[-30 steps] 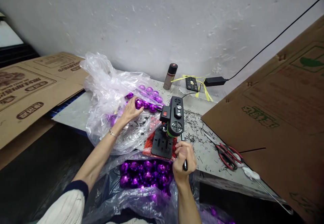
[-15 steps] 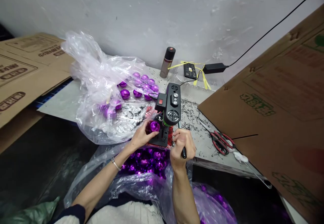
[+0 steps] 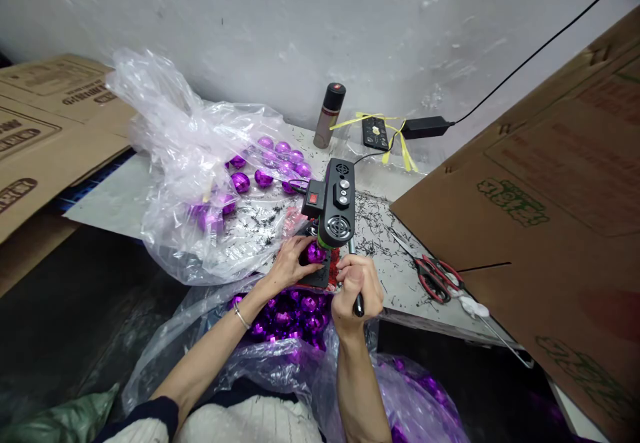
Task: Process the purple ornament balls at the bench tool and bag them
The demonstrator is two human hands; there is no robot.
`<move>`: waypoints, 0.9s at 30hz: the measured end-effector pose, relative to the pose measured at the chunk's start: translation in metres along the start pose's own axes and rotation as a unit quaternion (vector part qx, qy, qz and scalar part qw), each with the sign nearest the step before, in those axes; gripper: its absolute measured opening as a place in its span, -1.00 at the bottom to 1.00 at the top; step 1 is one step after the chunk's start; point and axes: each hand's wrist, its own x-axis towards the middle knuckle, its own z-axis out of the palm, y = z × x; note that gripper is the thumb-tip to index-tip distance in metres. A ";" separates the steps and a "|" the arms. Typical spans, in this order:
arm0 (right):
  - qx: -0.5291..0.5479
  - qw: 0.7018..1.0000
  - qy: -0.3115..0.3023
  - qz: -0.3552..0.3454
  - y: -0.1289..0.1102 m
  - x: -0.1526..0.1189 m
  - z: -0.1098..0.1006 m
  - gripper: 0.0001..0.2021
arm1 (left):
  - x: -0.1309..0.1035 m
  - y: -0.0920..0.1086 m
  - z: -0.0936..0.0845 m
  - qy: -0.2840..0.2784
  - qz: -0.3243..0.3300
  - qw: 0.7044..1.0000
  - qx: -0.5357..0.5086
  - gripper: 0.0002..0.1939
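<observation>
A purple faceted ball (image 3: 315, 252) is in the fingers of my left hand (image 3: 289, 263), under the front end of a black machine (image 3: 341, 196) with round vents, knobs and a red switch. My right hand (image 3: 358, 291) is closed round the black-ended lever (image 3: 359, 305) at the machine's right side. Below the table edge, an open plastic bag holds several purple balls (image 3: 283, 317). More of them (image 3: 241, 182) lie on the table under a clear plastic bag (image 3: 175, 156). Part of the machine's black base is hidden by my left hand.
Red-handled scissors (image 3: 434, 277) lie at the right, near a large cardboard box (image 3: 545, 229). Behind the machine are a dark-capped bottle (image 3: 329, 116), a phone-like black object (image 3: 375, 133), yellow ribbon and a black power adapter (image 3: 427, 127). Flattened cardboard (image 3: 55, 109) is at the left.
My left hand has moved slightly right with the ball, bringing it closer beneath the machine's head. My right hand is still on the lever. The whole view has shifted a little.
</observation>
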 end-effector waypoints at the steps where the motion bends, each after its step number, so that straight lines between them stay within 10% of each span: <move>1: 0.001 1.000 -0.001 -0.001 0.000 0.000 0.000 -0.70 | 0.000 -0.002 0.002 0.005 0.002 1.000 -0.009 -0.37; 27: -0.007 0.999 0.036 -0.015 0.024 -0.040 0.011 -0.65 | -0.006 -0.010 0.009 0.001 0.018 1.000 -0.018 -0.31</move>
